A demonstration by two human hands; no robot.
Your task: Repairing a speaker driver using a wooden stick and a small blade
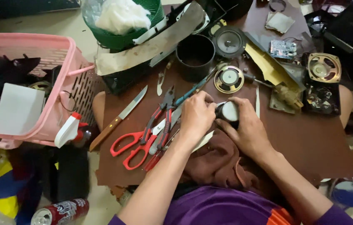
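Surface: dark brown worktop board (310, 141) crowded with tools and speaker parts, pale floor around it.
Right fingers: curled round the small white-faced cylindrical part with a black body (229, 111), gripping it from the right side.
Left fingers: bent in against the same part's left side, fingertips pressed to it; whether they also pinch a tool cannot be told.
Right hand (247, 129): rests low over a brown cloth (222, 162) that lies on the near edge of the board.
Left hand (196, 116): knuckles up, just beside the right hand, the part between them.
Part's place: mid-board, held just above the cloth, in front of a black cylindrical cup (195, 56).
Left of the hands: red-handled pliers (160, 114), red-handled scissors (137, 143), and a wooden-handled knife (118, 118) lying further left.
Behind the hands: round gold-rimmed speaker cone (228, 79), black speaker (229, 41), blue circuit board (283, 49), square-framed speaker (324, 67).
Far left: pink plastic basket (66, 75) off the board; a red drink can (60, 210) lies on the floor.
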